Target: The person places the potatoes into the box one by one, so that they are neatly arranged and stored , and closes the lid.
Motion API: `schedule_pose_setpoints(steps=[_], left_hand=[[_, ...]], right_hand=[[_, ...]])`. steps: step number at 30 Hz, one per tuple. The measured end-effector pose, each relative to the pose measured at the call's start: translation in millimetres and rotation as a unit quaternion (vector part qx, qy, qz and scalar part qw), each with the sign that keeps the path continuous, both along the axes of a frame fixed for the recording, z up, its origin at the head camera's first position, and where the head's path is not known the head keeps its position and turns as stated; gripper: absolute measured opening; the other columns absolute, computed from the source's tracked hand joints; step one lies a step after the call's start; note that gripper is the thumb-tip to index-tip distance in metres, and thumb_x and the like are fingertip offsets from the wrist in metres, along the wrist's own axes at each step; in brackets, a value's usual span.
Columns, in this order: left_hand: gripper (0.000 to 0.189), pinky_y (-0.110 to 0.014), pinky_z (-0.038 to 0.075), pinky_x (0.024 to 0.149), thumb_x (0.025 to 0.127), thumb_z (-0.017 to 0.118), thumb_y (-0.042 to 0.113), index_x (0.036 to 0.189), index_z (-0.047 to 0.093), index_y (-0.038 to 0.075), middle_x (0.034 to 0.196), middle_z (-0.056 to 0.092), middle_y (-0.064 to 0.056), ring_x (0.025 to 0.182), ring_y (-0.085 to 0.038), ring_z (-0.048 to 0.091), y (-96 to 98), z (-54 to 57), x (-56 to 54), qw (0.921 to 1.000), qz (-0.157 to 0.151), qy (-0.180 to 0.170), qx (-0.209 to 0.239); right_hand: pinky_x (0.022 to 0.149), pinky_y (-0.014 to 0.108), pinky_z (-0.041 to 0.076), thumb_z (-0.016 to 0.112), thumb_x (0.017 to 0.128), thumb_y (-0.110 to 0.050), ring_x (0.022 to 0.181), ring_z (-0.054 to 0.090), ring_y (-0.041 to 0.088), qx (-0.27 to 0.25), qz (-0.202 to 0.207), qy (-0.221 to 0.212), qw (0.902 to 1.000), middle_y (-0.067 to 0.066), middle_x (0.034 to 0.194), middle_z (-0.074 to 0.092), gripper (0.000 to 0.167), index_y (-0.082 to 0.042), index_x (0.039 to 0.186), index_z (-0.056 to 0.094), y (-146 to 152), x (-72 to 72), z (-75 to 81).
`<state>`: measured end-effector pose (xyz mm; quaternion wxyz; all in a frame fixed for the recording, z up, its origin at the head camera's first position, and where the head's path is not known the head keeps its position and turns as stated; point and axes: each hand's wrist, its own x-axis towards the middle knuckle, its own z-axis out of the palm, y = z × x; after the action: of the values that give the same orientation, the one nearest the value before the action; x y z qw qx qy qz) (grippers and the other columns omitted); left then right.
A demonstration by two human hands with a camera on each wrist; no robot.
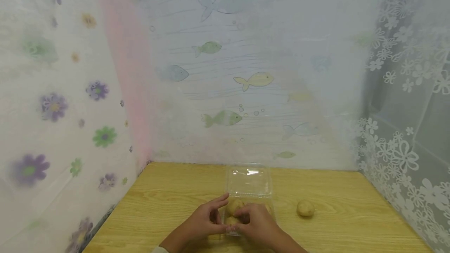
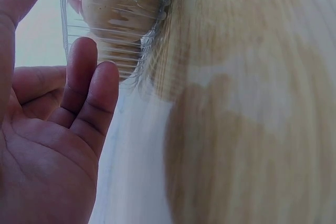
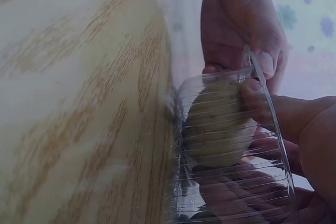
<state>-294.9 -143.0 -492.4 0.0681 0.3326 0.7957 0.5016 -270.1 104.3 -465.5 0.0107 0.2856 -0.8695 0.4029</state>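
A clear plastic clamshell container (image 1: 223, 221) stands on the table, its lid (image 1: 249, 182) folded back. Inside are potatoes: one at the back left (image 1: 234, 207), one at the front left (image 1: 232, 221), and part of another (image 1: 268, 208) behind the right hand. My left hand (image 1: 207, 218) holds the container's left side, thumb at the front corner of the rim and fingers along the wall. Reaching in over the rim, my right hand (image 1: 258, 221) pinches the front-left potato (image 3: 218, 129), which shows through the ribbed wall in the right wrist view.
A single potato (image 1: 305, 208) lies on the wood-grain table (image 1: 351, 210) right of the container. Fish-patterned sheeting (image 1: 253, 81) hangs behind the table, with flower-printed sheets on the left (image 1: 52, 108) and right (image 1: 404, 155).
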Motion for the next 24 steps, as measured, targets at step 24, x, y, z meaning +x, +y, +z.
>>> schedule_pose_setpoints(steps=[24], left_hand=[[0.085,-0.023,0.058,0.071,0.090,0.083,0.029,0.158,0.039,0.002,0.171,0.027,-0.010,0.080,-0.001,0.060,-1.2,-1.2,-1.0,0.9999,-0.011,-0.008,0.011]], right_hand=[[0.059,0.018,0.051,0.085,0.085,-0.038,0.068,0.056,0.001,0.019,-0.001,0.019,0.9996,-0.006,0.095,0.075,0.035,-0.011,0.106,0.082,0.1,-0.3,2.8]])
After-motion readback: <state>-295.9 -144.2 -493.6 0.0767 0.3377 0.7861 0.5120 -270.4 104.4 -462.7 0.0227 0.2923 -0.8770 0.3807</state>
